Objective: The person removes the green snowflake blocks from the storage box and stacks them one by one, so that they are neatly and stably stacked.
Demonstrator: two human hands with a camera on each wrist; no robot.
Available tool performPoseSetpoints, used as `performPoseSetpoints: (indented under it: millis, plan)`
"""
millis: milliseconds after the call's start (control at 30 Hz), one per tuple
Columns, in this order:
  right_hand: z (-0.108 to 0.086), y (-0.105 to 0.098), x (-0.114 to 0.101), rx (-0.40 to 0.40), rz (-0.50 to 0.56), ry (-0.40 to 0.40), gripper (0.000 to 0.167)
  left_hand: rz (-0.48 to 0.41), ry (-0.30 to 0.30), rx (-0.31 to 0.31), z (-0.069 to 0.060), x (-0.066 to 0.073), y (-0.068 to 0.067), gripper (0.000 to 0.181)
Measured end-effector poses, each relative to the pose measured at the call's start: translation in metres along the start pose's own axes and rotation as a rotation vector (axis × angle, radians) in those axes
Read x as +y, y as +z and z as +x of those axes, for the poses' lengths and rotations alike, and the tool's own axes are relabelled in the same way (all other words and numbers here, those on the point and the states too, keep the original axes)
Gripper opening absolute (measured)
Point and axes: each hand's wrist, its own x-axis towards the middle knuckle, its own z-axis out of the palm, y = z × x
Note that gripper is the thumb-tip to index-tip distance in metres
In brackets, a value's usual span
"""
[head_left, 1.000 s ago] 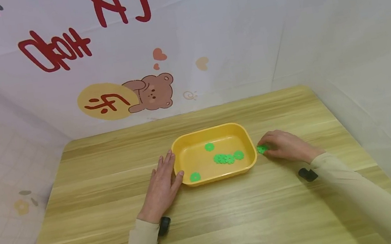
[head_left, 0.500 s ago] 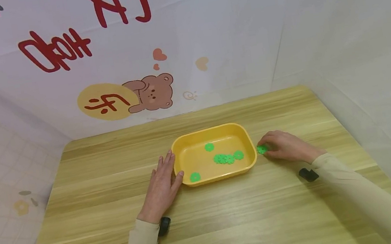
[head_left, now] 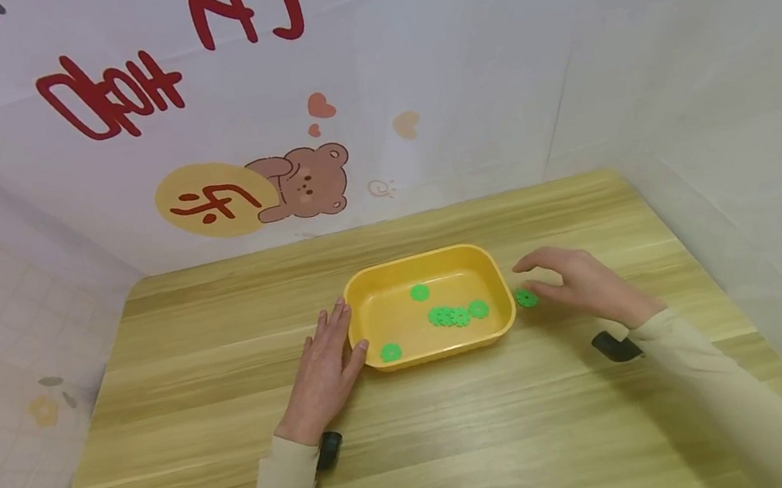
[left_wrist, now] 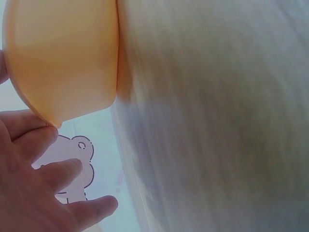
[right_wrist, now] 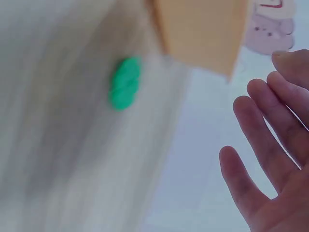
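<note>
A yellow tray (head_left: 438, 352) stands on the wooden table with several green flower-shaped discs (head_left: 459, 317) lying inside it. My left hand (head_left: 321, 377) touches the tray's left rim with its fingers spread; in the left wrist view the fingertips meet the rim of the tray (left_wrist: 63, 58). Just outside the tray's right wall, a green disc (head_left: 526, 298) lies on the table. Above and beside that disc is my right hand (head_left: 589, 285), thumb and fingers apart and holding nothing. The right wrist view shows the hand (right_wrist: 275, 159) clear of the green disc (right_wrist: 125, 83).
The wooden table (head_left: 422, 450) meets a white wall covering (head_left: 473, 80) at its back, printed with a bear and red characters. Pale hangings flank it left and right. Dark bands with devices (head_left: 327, 451) sit at both wrists.
My right hand has let go of the green disc beside the tray and lifted slightly, its fingers parting from the thumb. The left hand stays at the rim.
</note>
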Motion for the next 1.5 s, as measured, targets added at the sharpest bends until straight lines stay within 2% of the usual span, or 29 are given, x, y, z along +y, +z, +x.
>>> performPoseSetpoints:
  millis: [233,400,533,700,1033,1200,1500]
  plan:
    - [0.014,-0.003,-0.032,0.009,-0.005,-0.065,0.028,-0.01,0.001,0.0,0.0,-0.002,-0.001,0.067]
    - [0.024,-0.005,-0.051,0.003,-0.006,-0.139,0.027,-0.013,0.0,0.003,-0.001,-0.002,-0.001,0.068]
    - [0.034,-0.006,-0.065,-0.025,-0.008,-0.187,0.029,-0.023,-0.006,-0.002,-0.002,-0.002,-0.001,0.068]
    - [0.05,-0.006,-0.078,-0.097,-0.018,-0.234,0.03,-0.035,-0.008,-0.007,-0.002,-0.001,-0.002,0.069]
    - [0.086,0.003,-0.096,-0.247,-0.047,-0.393,0.03,-0.043,-0.002,-0.021,-0.001,-0.004,-0.003,0.064]
    - [0.102,0.011,-0.103,-0.328,-0.047,-0.39,0.031,-0.048,0.009,-0.011,-0.001,-0.008,-0.002,0.059]
    - [0.129,0.035,-0.109,-0.459,-0.051,-0.4,0.032,-0.055,0.014,-0.032,-0.001,-0.01,-0.004,0.06]
